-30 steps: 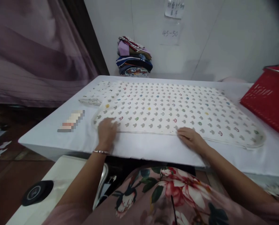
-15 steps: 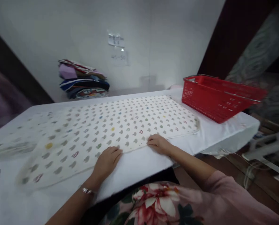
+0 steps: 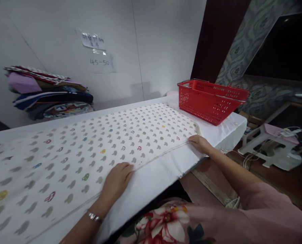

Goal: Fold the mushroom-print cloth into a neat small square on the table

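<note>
A long white cloth (image 3: 112, 135) printed with grey and coloured mushroom shapes lies flat on a white-covered table (image 3: 166, 166). On its near edge, around the middle, rests my left hand (image 3: 117, 179), fingers bent and pressed together; whether they pinch the cloth is hidden. My right hand (image 3: 199, 143) has its fingers closed at the same edge, close to the rounded right corner, with the cloth's border at the fingertips.
A red plastic basket (image 3: 209, 101) stands on the table's right end. Folded fabrics (image 3: 51, 93) are stacked behind the table at the left. Beyond the right end is a white plastic stool (image 3: 275, 145) with cables. Paper signs (image 3: 99, 63) hang on the wall.
My right hand has slid right along the near edge, toward the cloth's corner. My left hand stays at the edge. The view has turned to the right.
</note>
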`<state>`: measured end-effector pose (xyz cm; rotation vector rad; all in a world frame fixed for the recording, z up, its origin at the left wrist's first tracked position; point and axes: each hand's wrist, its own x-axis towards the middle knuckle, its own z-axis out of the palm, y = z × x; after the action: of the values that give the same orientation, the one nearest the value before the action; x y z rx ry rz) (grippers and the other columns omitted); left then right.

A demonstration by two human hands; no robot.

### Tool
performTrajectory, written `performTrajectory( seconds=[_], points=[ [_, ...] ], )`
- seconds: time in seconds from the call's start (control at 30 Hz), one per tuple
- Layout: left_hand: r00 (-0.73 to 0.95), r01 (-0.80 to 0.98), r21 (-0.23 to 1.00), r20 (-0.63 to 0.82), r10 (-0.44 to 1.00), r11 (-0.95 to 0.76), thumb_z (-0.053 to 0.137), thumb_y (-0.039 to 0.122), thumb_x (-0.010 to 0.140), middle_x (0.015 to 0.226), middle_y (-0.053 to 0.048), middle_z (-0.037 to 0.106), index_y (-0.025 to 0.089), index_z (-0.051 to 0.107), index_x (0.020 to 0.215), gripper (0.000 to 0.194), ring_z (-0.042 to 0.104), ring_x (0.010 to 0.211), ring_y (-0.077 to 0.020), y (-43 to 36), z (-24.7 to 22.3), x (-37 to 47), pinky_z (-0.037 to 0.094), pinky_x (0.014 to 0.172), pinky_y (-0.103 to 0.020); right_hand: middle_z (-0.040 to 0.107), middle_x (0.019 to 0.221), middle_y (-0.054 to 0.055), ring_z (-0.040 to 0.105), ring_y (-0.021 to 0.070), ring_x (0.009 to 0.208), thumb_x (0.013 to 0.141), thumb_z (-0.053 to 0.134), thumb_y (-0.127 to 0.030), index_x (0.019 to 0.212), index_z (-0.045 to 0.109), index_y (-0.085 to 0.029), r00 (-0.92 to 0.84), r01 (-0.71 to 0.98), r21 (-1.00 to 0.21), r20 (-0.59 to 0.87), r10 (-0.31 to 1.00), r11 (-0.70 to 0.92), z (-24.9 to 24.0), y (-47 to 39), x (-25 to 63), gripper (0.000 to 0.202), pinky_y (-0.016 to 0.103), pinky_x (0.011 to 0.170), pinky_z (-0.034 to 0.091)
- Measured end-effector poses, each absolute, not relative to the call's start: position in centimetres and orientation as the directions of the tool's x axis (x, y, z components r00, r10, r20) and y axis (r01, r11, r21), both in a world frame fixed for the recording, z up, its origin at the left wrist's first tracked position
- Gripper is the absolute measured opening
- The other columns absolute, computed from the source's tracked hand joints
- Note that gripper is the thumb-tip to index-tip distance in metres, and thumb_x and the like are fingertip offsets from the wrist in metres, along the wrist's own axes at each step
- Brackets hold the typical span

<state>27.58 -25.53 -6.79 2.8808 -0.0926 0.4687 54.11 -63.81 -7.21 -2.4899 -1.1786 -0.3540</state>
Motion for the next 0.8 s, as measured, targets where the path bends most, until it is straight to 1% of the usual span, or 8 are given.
performTrajectory(
  seconds=[0.17,0.27,0.37,0.5,0.63,0.73,0.8],
  points=[
    [0.965,-0.195,0.208,0.213,-0.15,-0.959,0.046,0.026,0.089,0.099,-0.006,0.06,0.021,0.063,0.097,0.02,0.052,0.091,-0.0197,-30.4,-5.5,32.3,0.043,0.081,-0.034,0.068,0.099,0.007,0.06,0.0211,0.096,0.088,0.044,-0.024,0.094,0.071,-0.021,0.569,0.82,-0.164,0.339,0.749,-0.548,-7.0,-63.0,54.2,0.028,0.038,0.088,0.049],
    [0.968,-0.198,0.184,0.192,-0.162,-0.963,0.046,0.025,0.088,0.097,-0.005,0.058,0.021,0.062,0.095,0.018,0.051,0.09,-0.0195,-32.3,-5.5,34.0,0.041,0.08,-0.034,0.067,0.097,0.008,0.059,0.0203,0.092,0.088,0.045,-0.023,0.095,0.071,-0.02,0.559,0.827,-0.146,0.322,0.764,-0.543,-6.7,-62.6,54.2,0.028,0.036,0.084,0.049],
    [0.968,-0.18,0.158,0.202,-0.147,-0.971,0.045,0.025,0.089,0.096,-0.005,0.057,0.02,0.062,0.092,0.018,0.05,0.09,-0.0193,-33.3,-5.6,35.2,0.041,0.079,-0.033,0.066,0.093,0.009,0.058,0.0199,0.089,0.088,0.045,-0.022,0.095,0.071,-0.019,0.553,0.831,-0.129,0.3,0.777,-0.541,-6.3,-62.2,54.4,0.027,0.034,0.081,0.048],
    [0.973,-0.142,0.161,0.202,-0.108,-0.977,0.043,0.026,0.09,0.093,-0.005,0.056,0.02,0.062,0.089,0.02,0.05,0.087,-0.0183,-33.8,-5.8,35.9,0.04,0.076,-0.032,0.064,0.088,0.009,0.056,0.0195,0.088,0.089,0.042,-0.019,0.089,0.071,-0.017,0.52,0.851,-0.092,0.282,0.806,-0.517,-5.8,-61.8,54.2,0.029,0.033,0.079,0.046],
    [0.971,-0.133,0.195,0.224,-0.088,-0.972,0.036,0.027,0.093,0.088,-0.005,0.056,0.019,0.062,0.086,0.029,0.05,0.085,-0.0176,-33.8,-6.1,35.9,0.04,0.075,-0.031,0.062,0.087,0.01,0.054,0.0193,0.087,0.09,0.038,-0.018,0.086,0.069,-0.015,0.494,0.864,-0.064,0.306,0.814,-0.5,-5.5,-62.0,54.0,0.031,0.032,0.078,0.045],
    [0.959,-0.157,0.223,0.266,-0.095,-0.962,0.035,0.025,0.094,0.088,-0.005,0.056,0.018,0.062,0.087,0.029,0.05,0.086,-0.0168,-33.8,-6.5,35.8,0.04,0.077,-0.031,0.063,0.087,0.011,0.054,0.0198,0.085,0.091,0.038,-0.018,0.086,0.068,-0.015,0.492,0.862,-0.052,0.333,0.805,-0.505,-5.8,-62.8,53.8,0.031,0.033,0.077,0.045],
    [0.953,-0.172,0.217,0.285,-0.106,-0.961,0.036,0.025,0.094,0.088,-0.005,0.057,0.018,0.062,0.087,0.028,0.05,0.085,-0.0169,-33.8,-6.8,35.7,0.04,0.077,-0.031,0.063,0.088,0.011,0.055,0.02,0.086,0.091,0.038,-0.018,0.087,0.068,-0.015,0.5,0.857,-0.065,0.35,0.792,-0.512,-6.3,-63.3,53.7,0.031,0.033,0.077,0.046]
  ],
)
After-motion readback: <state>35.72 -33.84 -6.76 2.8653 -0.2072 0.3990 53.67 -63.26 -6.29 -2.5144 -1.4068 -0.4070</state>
